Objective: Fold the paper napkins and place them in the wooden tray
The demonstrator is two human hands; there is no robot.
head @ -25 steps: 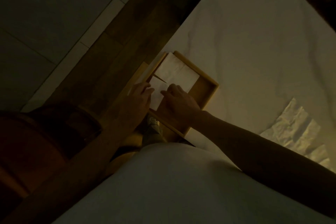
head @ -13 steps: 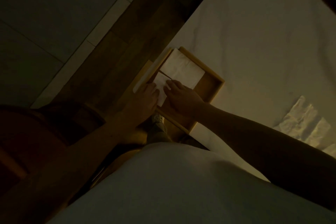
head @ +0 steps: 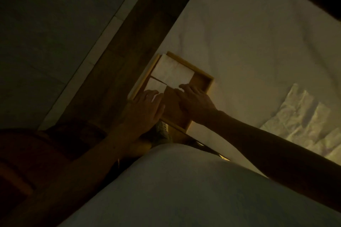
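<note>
A wooden tray [head: 208, 86] lies at the edge of a white-covered table. Inside it lie two folded white napkins: a larger one [head: 174, 72] at the far corner and a smaller one [head: 155, 85] beside it. My left hand [head: 145, 108] lies flat with straight fingers on the near edge of the smaller napkin. My right hand [head: 193, 101] rests in the tray, its fingertips touching the near edge of the larger napkin. The light is dim.
A spread of crumpled unfolded napkins [head: 304, 121] lies on the white tablecloth [head: 249, 42] to the right. A wooden floor strip [head: 129, 51] and pale tiles [head: 46, 33] run left of the table. My white shirt fills the bottom of the view.
Both hands have drawn back a little toward me, uncovering more of the tray's wooden bottom. The smaller napkin now lies flatter in its corner.
</note>
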